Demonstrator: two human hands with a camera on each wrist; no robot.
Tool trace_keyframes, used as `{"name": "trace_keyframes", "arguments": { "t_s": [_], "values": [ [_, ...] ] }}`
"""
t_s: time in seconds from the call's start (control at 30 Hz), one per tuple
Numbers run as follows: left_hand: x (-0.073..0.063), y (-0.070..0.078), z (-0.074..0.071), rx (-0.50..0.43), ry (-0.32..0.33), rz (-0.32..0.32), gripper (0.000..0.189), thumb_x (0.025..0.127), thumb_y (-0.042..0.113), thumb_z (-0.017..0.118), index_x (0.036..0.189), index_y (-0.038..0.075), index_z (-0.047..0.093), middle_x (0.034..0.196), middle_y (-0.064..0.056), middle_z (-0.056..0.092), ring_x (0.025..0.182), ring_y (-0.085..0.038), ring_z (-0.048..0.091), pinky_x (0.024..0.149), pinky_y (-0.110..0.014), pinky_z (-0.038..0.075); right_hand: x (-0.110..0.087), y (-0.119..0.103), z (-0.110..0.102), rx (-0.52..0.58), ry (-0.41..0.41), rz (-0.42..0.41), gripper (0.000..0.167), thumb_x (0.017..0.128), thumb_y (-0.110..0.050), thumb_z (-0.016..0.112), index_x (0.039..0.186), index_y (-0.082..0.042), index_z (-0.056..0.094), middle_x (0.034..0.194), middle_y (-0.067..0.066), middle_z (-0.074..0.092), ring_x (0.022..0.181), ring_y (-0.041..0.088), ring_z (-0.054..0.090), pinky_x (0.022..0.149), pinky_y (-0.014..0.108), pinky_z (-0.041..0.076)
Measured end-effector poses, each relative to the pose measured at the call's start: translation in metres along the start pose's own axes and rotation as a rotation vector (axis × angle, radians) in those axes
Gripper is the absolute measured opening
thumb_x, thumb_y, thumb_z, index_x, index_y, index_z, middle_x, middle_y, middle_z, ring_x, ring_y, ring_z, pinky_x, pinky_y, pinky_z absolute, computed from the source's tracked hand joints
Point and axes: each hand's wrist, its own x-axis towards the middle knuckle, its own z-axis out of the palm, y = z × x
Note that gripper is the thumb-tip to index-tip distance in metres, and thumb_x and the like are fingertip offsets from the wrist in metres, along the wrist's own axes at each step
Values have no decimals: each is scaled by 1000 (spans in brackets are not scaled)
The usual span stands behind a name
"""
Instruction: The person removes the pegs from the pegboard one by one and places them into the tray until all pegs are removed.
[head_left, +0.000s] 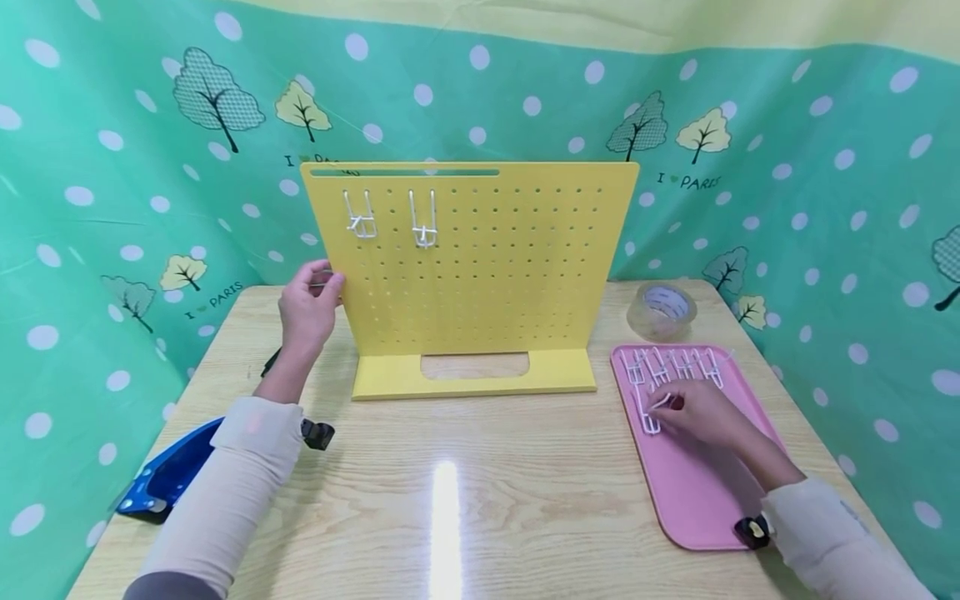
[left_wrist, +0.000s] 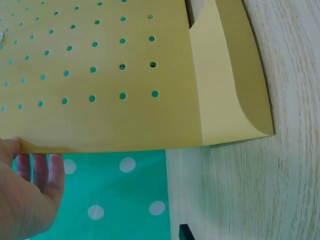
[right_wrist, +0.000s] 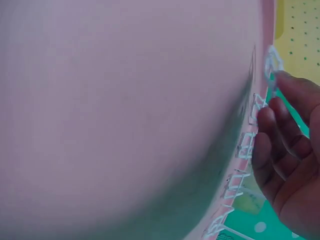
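A yellow pegboard (head_left: pixel 480 312) stands upright on its flat foot. Two white wire hooks, one at the far left (head_left: pixel 361 225) and one beside it (head_left: pixel 423 233), hang in its upper left part. My left hand (head_left: pixel 306 310) grips the board's left edge, thumb in front and fingers behind, as the left wrist view also shows. Over the pink tray (head_left: pixel 712 508), my right hand (head_left: pixel 701 408) pinches another white wire hook (right_wrist: pixel 272 60) between thumb and fingertips. Several more hooks (head_left: pixel 686 365) lie in a row along the tray's far end.
A roll of clear tape (head_left: pixel 662 312) stands behind the tray. At the table's left edge, partly behind my left sleeve, is a blue bin-like object (head_left: pixel 176 467). A polka-dot curtain (head_left: pixel 480 100) closes off the back and sides of the wooden table (head_left: pixel 375 517).
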Motion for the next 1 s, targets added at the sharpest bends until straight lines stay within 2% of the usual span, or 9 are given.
{"name": "trace_keyframes", "arguments": {
  "t_s": [0.37,0.53,0.63,0.7,0.83,1.0],
  "values": [
    [-1,1,0,-4,12,15,33,103,24,62,132,8,63,112,-9,68,91,-4,64,78,-13,62,2,3,5,25,-68,0,5,90,-22,78,88,-18,77,81,-11,72,75,1,59,65,18,55],
    [-2,1,0,-2,8,19,34,103,24,62,132,8,63,114,-11,67,93,-6,65,81,-16,64,2,3,5,24,-71,-8,7,89,-23,78,88,-17,77,81,-11,72,75,2,59,64,18,55],
    [-2,1,0,-2,6,13,34,103,24,61,133,8,63,114,-11,67,93,-7,65,83,-20,65,1,3,1,10,-98,-4,2,89,-21,78,91,-21,77,82,-11,72,75,2,60,65,18,55],
    [-2,1,0,-4,5,12,34,103,25,61,133,8,63,115,-11,67,93,-8,65,85,-25,65,0,3,-3,-1,-113,-3,6,89,-18,77,93,-22,77,83,-11,71,75,3,59,64,18,55],
    [-1,0,1,-11,7,16,34,103,25,62,133,8,63,114,-11,67,93,-8,65,88,-31,66,1,1,-19,-55,-79,-27,11,89,-12,75,96,-21,77,82,-9,68,73,6,57,62,18,52],
    [0,1,0,-15,10,15,33,103,24,62,132,8,63,115,-11,67,93,-8,65,86,-26,66,7,-7,-41,-87,12,-26,14,90,-10,74,103,-10,77,85,-2,70,78,11,59,63,19,54]
  ]
}}
